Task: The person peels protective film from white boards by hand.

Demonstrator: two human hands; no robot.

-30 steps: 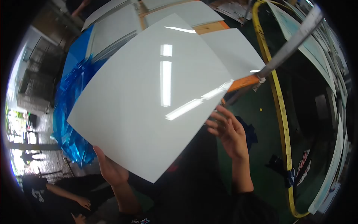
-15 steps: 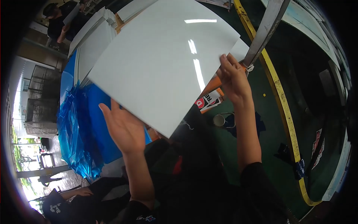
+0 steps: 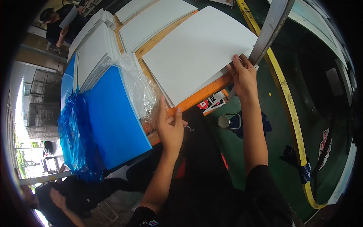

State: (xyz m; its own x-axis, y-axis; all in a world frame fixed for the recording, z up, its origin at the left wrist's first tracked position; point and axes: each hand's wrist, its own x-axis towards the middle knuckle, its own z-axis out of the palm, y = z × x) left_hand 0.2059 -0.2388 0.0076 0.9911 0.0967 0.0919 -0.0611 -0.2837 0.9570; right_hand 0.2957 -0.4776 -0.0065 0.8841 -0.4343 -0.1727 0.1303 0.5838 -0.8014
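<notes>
A white sheet (image 3: 200, 45) lies flat on a stack on an orange wooden pallet (image 3: 200, 95). My right hand (image 3: 244, 79) is at the sheet's right corner, thumb and fingers closed on its edge beside a grey metal post. Close by the sheet's near corner is my left hand (image 3: 170, 130), its fingers and thumb apart around that corner and nothing held in them. Left of this hand, crumpled clear plastic film (image 3: 140, 85) spreads over the pallet beside a blue sheet (image 3: 113, 117).
More white sheet stacks (image 3: 153, 20) stand behind. Blue film (image 3: 77, 140) hangs at the left. A grey post (image 3: 270, 30) rises at the right, near a yellow floor rail (image 3: 283, 87). A metal cup (image 3: 224, 122) sits below. Another person (image 3: 62, 22) holds a sheet at the back; one more (image 3: 64, 200) is lower left.
The raised, tilted white sheet has come down flat onto the stack. My left hand has moved right to its near corner, uncovering the blue sheet and clear film. My right hand has shifted slightly.
</notes>
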